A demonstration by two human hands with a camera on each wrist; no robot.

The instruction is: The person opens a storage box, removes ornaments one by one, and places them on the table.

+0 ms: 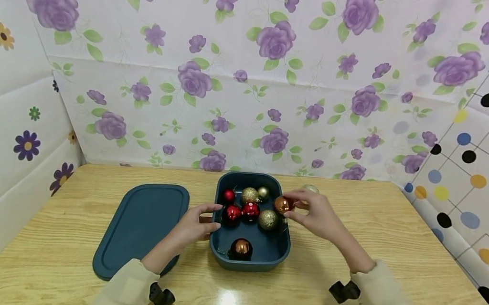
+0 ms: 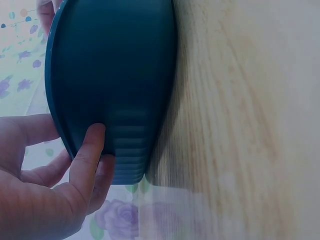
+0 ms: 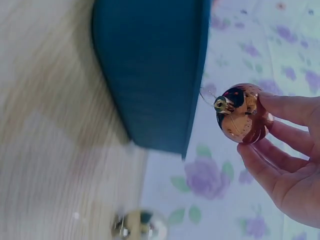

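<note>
Pinching a smooth copper ball (image 1: 282, 205), the half-curled right hand (image 1: 318, 215) might let it slip; the left hand (image 1: 192, 227) grips the box (image 1: 248, 266) beside it.

Forward-down head view, close wrist views, box (image 1: 247, 266) in all

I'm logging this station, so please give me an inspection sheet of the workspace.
Surface: pale wood-grain table, glare near the front edge of the head view.
Job's things: dark blue container holding red balls, gold balls and a copper ball; matching lid flat at its left; stray gold ball outside it.
Clutter: nothing seen.
Left hand: grips the container's left wall.
Right hand: pinches another copper ball near the right rim.
Cables: nothing seen.
Surroundings: purple-flowered sheet behind, flowered sheet at left, dotted sheet at right.
</note>
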